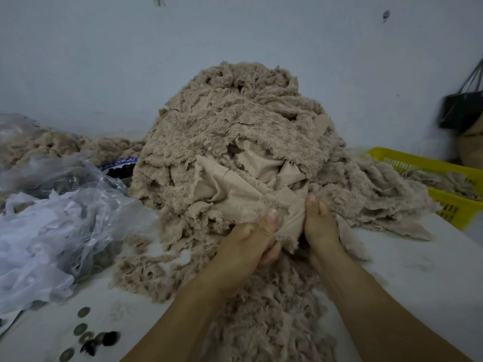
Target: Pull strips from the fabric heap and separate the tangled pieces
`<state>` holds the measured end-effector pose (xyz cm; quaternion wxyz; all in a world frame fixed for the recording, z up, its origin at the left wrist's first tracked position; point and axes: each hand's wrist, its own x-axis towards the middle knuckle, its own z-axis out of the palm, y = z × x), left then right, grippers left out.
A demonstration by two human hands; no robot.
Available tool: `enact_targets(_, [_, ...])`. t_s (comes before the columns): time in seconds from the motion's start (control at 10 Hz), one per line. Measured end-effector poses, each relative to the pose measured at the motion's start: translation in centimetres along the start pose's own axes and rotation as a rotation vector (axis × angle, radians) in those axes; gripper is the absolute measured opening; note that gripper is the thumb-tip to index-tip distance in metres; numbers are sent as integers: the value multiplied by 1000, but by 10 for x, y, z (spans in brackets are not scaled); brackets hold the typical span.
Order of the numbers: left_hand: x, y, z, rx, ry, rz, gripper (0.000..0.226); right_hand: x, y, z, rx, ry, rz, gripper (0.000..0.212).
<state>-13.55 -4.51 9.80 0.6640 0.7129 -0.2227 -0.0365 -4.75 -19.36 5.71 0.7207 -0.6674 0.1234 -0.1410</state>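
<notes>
A tall heap of beige fuzzy fabric strips rises from the white table against the wall. At its front lies a piece turned smooth side up. My left hand grips the near edge of that piece, thumb on top. My right hand pinches the same piece just to the right, with its fingers tucked into the cloth. More fuzzy strips trail down between my forearms toward the table's near edge.
Crumpled clear plastic bags lie on the left, with several round metal buttons scattered at the near left. A yellow plastic basket holding strips stands on the right. A black bag hangs at the far right wall.
</notes>
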Motion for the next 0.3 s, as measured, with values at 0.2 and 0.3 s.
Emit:
enact_targets(0.2, [10, -15, -9, -12, 358, -58, 67, -3, -5, -13, -179, -97, -106, 42])
enact_targets(0.3, [13, -31, -14, 143, 487, -177, 60, -16, -22, -10, -276, -112, -323, 23])
